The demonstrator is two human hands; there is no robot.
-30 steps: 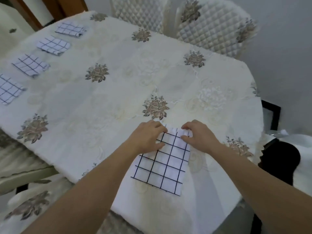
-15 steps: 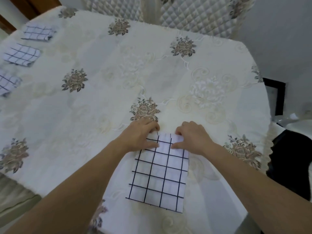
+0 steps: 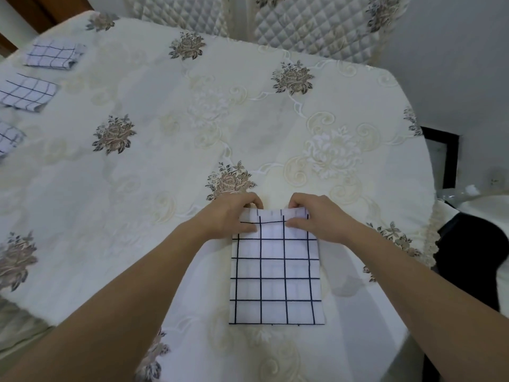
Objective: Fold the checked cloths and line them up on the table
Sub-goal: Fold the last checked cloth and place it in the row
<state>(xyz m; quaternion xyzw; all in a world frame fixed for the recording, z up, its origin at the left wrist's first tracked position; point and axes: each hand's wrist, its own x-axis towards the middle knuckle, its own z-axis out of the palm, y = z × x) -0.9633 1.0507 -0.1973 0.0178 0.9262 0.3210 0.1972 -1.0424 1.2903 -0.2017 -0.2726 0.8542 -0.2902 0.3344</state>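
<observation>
Flat by the near edge of the counter point(image 3: 165, 150), right of middle: cloth point(image 3: 275, 277). Pinched at its two far corners by left hand point(image 3: 230, 216) and right hand point(image 3: 316, 216), fingers point(image 3: 248, 228) curled round the lifted hem, probably to bring it nearward and halve the length. Along the left edge, three folded cloths point(image 3: 52, 55) lined up, spaced apart.

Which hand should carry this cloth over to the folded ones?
Probably the left hand: it pinches the checked cloth, and the folded cloths lie on its side of the table.
</observation>
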